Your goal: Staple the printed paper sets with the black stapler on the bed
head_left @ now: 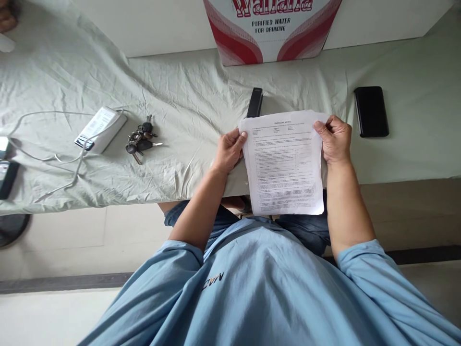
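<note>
Printed sheets of paper (284,163), headed "OVERLEAF NOTES", are held up between my two hands at the table's near edge. My left hand (230,150) pinches their upper left corner, thumb on top. At the upper right corner, my right hand (334,138) grips them the same way, its fingers behind the paper. The sheets look slightly out of line at the top. Just beyond their top edge lies a black stapler-like object (255,102), its near end hidden by the paper. A black phone (372,111) rests to the right of my right hand.
A pale green cloth (187,96) covers the table. Left of me lie a bunch of keys (142,139) and a white box-shaped device (101,129) with a cable (54,156) across it. A red and white water carton (270,33) stands at the back.
</note>
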A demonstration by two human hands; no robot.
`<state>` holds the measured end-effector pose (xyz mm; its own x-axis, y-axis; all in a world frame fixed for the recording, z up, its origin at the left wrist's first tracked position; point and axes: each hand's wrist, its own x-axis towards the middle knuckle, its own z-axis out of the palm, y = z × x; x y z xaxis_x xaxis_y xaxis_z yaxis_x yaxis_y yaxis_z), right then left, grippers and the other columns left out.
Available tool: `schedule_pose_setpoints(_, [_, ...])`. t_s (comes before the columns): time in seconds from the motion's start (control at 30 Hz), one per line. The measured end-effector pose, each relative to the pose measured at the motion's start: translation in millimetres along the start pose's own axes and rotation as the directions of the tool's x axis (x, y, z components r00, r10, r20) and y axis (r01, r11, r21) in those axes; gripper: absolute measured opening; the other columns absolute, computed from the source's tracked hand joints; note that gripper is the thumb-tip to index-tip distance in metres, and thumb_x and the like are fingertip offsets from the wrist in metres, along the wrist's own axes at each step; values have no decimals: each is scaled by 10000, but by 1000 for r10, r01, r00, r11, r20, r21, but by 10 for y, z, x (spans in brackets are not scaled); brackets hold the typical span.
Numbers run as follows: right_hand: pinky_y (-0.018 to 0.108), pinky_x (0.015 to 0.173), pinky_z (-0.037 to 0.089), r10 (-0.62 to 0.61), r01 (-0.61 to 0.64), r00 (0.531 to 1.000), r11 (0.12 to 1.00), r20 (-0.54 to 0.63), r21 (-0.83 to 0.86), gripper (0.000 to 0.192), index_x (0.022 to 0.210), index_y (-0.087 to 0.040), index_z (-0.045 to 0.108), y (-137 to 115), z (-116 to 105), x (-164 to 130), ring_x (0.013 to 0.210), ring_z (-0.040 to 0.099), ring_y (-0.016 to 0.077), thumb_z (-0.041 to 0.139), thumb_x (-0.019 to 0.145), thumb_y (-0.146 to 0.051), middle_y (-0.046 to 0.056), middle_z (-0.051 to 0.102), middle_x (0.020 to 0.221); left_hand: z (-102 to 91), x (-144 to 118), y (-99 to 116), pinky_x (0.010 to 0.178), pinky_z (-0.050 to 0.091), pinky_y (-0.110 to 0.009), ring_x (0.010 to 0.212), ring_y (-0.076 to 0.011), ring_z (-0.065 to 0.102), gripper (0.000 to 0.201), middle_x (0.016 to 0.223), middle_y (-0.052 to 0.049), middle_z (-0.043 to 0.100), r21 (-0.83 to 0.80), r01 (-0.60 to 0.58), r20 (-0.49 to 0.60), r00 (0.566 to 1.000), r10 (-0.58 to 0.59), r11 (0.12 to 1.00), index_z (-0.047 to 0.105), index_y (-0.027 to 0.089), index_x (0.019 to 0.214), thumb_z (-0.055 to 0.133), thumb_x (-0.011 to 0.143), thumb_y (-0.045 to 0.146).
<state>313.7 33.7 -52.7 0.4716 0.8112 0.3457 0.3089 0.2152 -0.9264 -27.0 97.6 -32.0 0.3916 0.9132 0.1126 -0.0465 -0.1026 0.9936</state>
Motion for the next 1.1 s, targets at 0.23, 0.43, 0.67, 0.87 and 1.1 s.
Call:
schedule_pose_setpoints(0.23, [393,703,587,-9,8,1000,1000,15,8,716,798,-289,631,-5,-24,12,814,652,218,901,837,-950,-15,546,761,1,-5,-25,407,222,-296,445,-72,333,762,563,51,422,17,9,-10,1000,-9,1000,603,238,755,849,914,941])
schedule_pose_setpoints(0.43, [425,692,619,-24,24,1000,999,-15,-36,737,786,-299,632,-64,-15,7,788,672,232,862,826,-998,-16,546,726,-4,-4,-56,436,209,-292,492,-74,317,775,586,55,379,8,25,-11,1000,-25,1000,587,236,734,902,868,930])
schedule_pose_setpoints(0.67, [409,718,643,-24,23,997,1000,-67,-13,673,850,-286,660,-43,-69,50,855,735,230,901,868,-915,-12,615,796,5,-10,-55,451,207,-294,514,-82,307,764,597,51,378,-7,35,-13,999,-35,999,593,237,743,894,881,925])
schedule_pose_setpoints(0.87, [398,720,614,-25,26,997,1000,-67,9,705,878,-282,663,-1,-35,49,873,733,228,897,842,-946,-7,626,832,-13,-9,-75,469,181,-299,533,-83,291,775,608,54,378,24,30,-9,1000,-30,999,576,235,732,904,868,924])
schedule_pose_setpoints(1.1, [396,704,594,-29,31,998,999,-51,27,705,868,-293,665,54,-28,46,845,716,227,939,803,-940,-15,589,795,-20,1,-73,478,148,-303,557,-80,242,857,627,62,291,55,6,-10,1000,-5,998,423,243,689,925,847,919])
